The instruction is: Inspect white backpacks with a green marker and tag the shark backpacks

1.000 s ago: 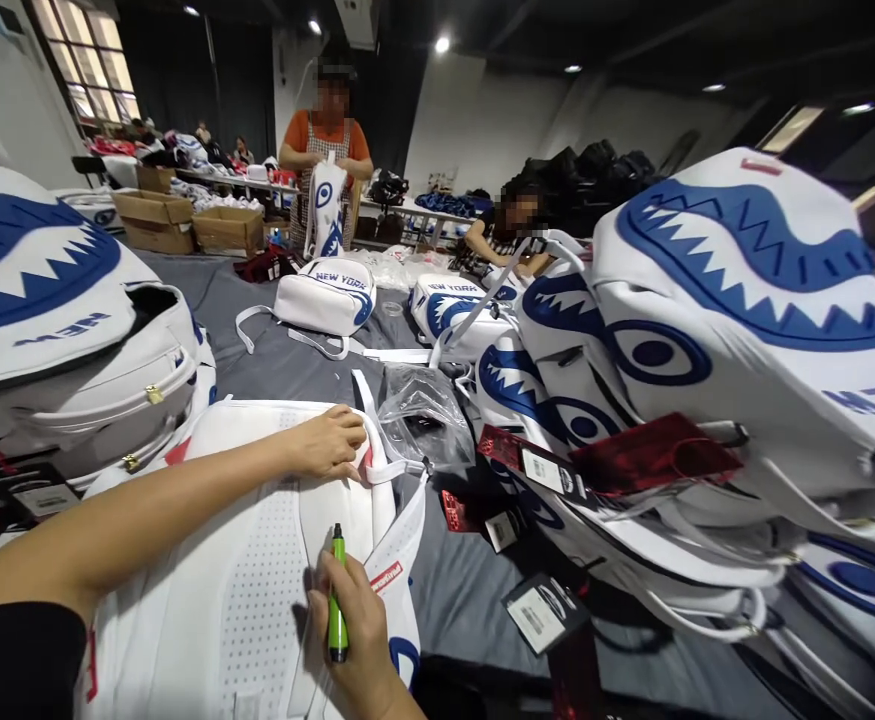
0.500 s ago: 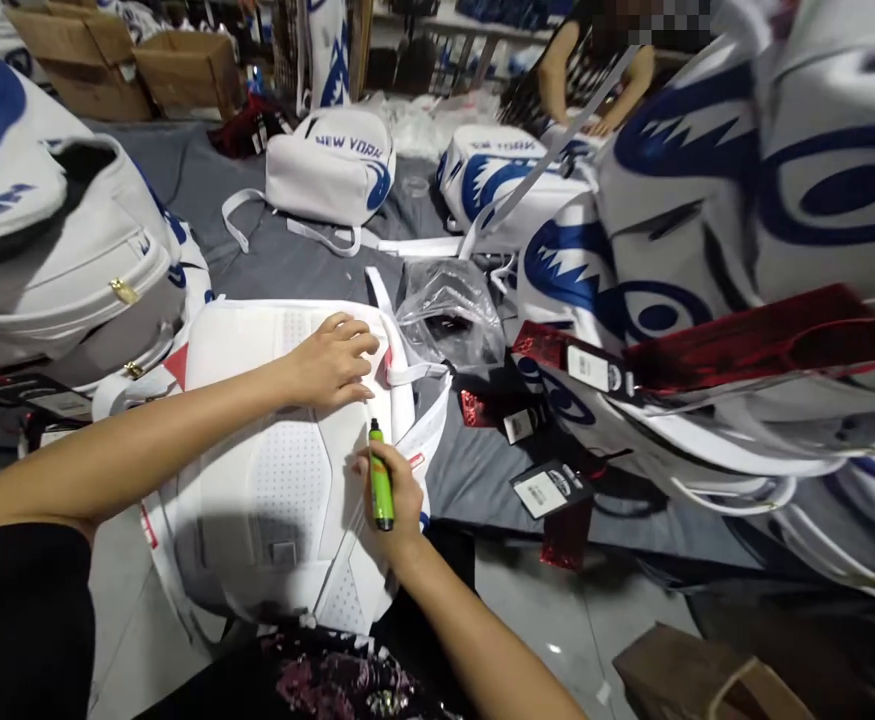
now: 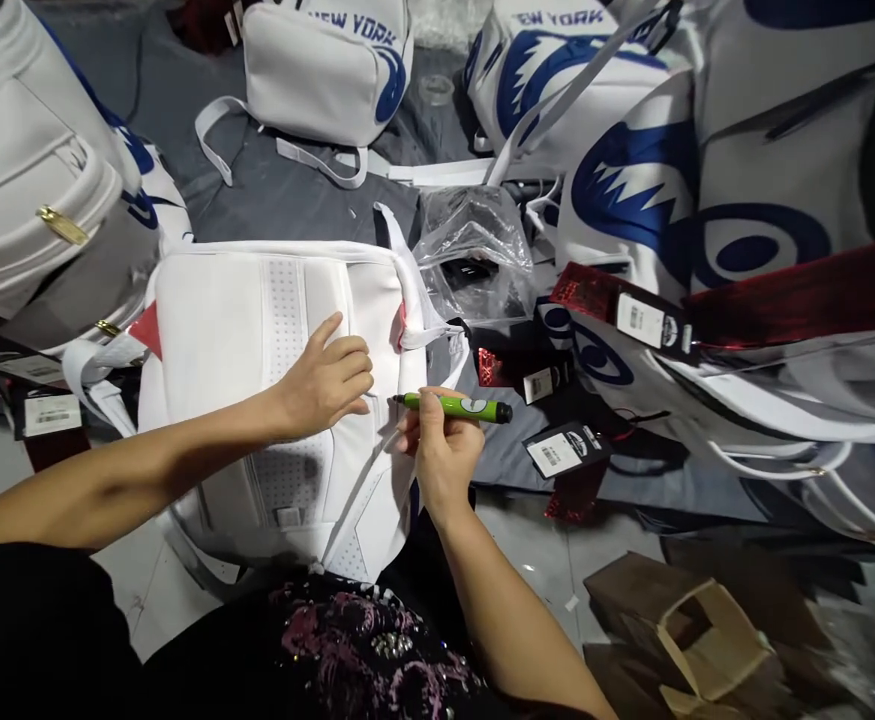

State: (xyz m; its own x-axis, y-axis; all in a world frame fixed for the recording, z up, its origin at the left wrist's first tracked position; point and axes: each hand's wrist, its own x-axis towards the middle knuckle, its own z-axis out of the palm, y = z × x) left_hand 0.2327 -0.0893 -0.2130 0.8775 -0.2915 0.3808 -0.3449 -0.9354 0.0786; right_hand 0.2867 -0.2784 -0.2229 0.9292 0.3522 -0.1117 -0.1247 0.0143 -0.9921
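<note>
Green marker (image 3: 456,405) now crosswise, no longer lengthwise

A green marker (image 3: 458,406) points left over a white backpack (image 3: 219,330) lying back-panel up.

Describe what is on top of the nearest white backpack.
On the backpack rests the left hand; the surface beneath is hidden. The right hand holds a green marker, tip over it.

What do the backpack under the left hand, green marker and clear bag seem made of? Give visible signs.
White backpack: probably satin faux leather, by its soft sheen; coated fabric possible.
Green marker: likely plastic, given its smooth, bright surface.
Clear bag: seemingly glossy plastic film, crinkled and transparent.
</note>
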